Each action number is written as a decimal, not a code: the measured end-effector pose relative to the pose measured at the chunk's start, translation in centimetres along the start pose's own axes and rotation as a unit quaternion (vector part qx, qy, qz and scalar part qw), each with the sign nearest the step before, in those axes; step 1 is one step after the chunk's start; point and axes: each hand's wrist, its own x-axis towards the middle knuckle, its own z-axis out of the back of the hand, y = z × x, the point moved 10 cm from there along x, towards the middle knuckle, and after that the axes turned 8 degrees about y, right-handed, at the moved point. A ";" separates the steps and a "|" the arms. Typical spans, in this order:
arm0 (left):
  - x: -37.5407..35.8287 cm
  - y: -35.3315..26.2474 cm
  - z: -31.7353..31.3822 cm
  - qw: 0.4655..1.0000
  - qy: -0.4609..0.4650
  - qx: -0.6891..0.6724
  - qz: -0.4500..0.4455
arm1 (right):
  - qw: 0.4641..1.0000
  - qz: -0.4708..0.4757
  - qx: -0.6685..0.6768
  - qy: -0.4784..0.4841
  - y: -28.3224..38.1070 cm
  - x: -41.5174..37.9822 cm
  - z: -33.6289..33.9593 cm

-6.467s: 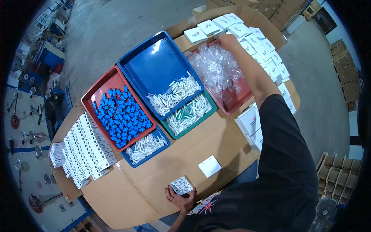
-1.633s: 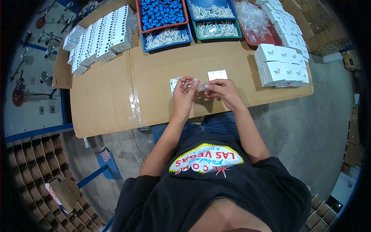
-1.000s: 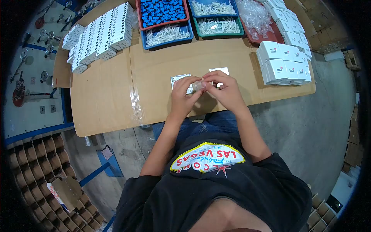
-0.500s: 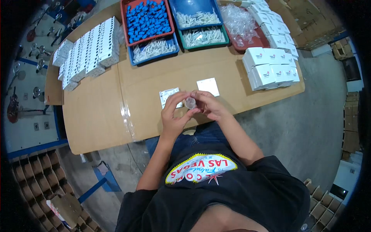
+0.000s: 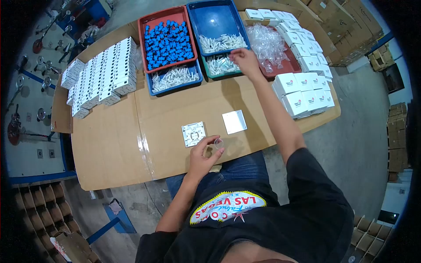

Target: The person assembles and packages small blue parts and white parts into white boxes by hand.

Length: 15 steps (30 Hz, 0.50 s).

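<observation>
My left hand (image 5: pixel 204 158) is near the table's front edge, with thumb and fingers closed around a small clear, round plastic piece (image 5: pixel 219 143). Just beyond it lies a white square plate with fittings (image 5: pixel 193 134), and to the right is a plain white square plate (image 5: pixel 234 122). My right hand (image 5: pixel 246 61) is stretched forward over the green tray (image 5: pixel 226 75) of white slim pieces, beside the upper blue tray (image 5: pixel 215 17) holding similar pieces. Its fingers look loosely bent and apart, and I see nothing held in them.
A red tray (image 5: pixel 141 35) of blue clips sits above another blue tray (image 5: pixel 154 91) of white pieces. Stacked white boxes (image 5: pixel 302 103) stand at right, near a red tray (image 5: pixel 293 63) of clear plastic pieces. Rows of white blocks (image 5: pixel 107 72) fill the left side.
My right hand has left the clear plastic piece and moved forward to the trays. My left hand keeps the piece and now sits lower in view.
</observation>
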 end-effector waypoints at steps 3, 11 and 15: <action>-0.2 -0.3 0.1 1.000 0.001 0.013 -0.016 | 0.990 0.015 -0.140 -0.025 -0.2 5.9 1.5; -1.5 0.0 1.8 0.999 -0.023 0.023 -0.004 | 0.917 0.076 -0.390 -0.046 -1.5 9.4 0.7; -1.7 0.7 1.9 1.000 -0.026 0.006 0.016 | 0.913 0.086 -0.395 -0.051 -0.9 9.3 0.3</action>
